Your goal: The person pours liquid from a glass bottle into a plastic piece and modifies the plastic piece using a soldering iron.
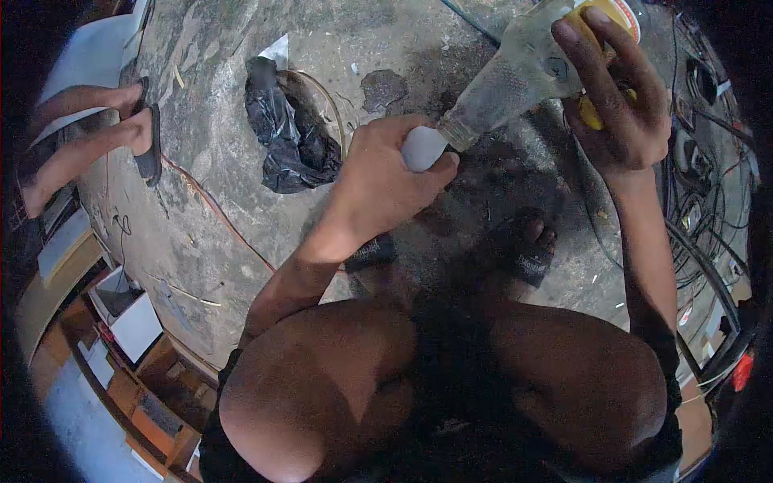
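My right hand (624,113) is wrapped round the wide end of a clear glass bottle (515,84), which is tilted with its neck down and to the left. Yellow patches show between and below the fingers; whether they are label or something else I cannot tell. In my closed left hand (374,181) is a small whitish cup-like piece (423,149), held right at the bottle's mouth. Whether the two touch is unclear, and no liquid stream is visible.
A crumpled black plastic bag (286,137) lies on the stained concrete floor (217,105). Tangled cables (700,233) run along the right. Another person's legs (97,121) are at the left, above wooden shelving (153,378). My knees and sandalled feet are below.
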The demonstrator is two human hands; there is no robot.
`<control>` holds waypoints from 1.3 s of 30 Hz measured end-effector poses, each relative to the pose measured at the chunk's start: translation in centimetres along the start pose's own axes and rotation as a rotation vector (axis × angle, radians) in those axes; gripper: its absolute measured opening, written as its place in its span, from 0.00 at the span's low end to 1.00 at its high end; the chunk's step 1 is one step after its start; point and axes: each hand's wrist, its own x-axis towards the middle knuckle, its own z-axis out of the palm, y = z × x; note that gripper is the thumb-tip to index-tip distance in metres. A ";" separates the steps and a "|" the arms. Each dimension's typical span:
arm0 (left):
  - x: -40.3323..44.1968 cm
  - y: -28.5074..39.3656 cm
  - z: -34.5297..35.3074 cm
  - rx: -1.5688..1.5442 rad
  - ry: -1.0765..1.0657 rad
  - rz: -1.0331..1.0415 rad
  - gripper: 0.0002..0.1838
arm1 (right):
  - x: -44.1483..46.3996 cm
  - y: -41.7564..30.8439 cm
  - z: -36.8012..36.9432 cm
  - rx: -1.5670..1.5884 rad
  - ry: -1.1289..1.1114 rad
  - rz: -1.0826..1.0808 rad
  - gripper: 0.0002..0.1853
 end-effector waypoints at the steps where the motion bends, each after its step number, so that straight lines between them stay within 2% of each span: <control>1: 0.0 0.2 0.0 -0.022 -0.017 -0.050 0.13 | 0.0 0.1 -0.1 0.001 -0.011 -0.015 0.18; 3: -0.1 0.8 -0.2 -0.066 -0.049 -0.150 0.13 | 0.3 -0.1 -0.4 0.002 -0.021 -0.011 0.17; 9: -0.1 0.7 -0.2 -0.008 -0.011 -0.064 0.13 | -0.9 1.3 0.9 0.072 0.045 -0.067 0.15; 14: 0.0 0.7 -0.3 -0.032 -0.036 -0.094 0.14 | -0.7 2.4 0.5 0.049 0.025 -0.163 0.12; 16: -0.1 0.5 -0.1 -0.034 -0.029 -0.090 0.14 | -0.7 1.8 -0.3 -0.009 -0.051 -0.071 0.19; 17: -0.1 0.3 0.0 -0.017 -0.019 -0.073 0.14 | -0.7 1.3 -1.3 -0.052 -0.112 0.009 0.28; 19: 0.0 0.4 -0.1 -0.008 -0.007 -0.060 0.14 | -0.5 1.2 -1.5 -0.111 -0.138 0.067 0.37; 23: -0.1 0.6 -0.3 -0.018 -0.029 -0.093 0.14 | -0.5 1.4 -1.0 -0.067 -0.101 0.060 0.37; 27: -0.1 0.6 -0.5 -0.003 -0.055 -0.083 0.16 | -0.6 0.5 -1.8 -0.063 -0.231 0.205 0.38; 30: -0.4 -0.1 0.0 0.061 0.017 -0.035 0.19 | -0.5 0.9 -1.7 -0.025 -0.194 0.165 0.39; 33: -0.1 1.4 -0.9 0.021 -0.081 -0.086 0.23 | -0.7 0.6 -1.6 -0.046 -0.182 0.194 0.38; 36: -0.2 0.8 -0.4 0.070 -0.008 -0.020 0.25 | -0.6 0.9 -1.7 -0.052 -0.155 0.140 0.37; 39: 0.0 0.8 -0.6 0.021 -0.053 -0.063 0.26 | -0.4 1.2 -1.8 -0.074 -0.130 0.102 0.36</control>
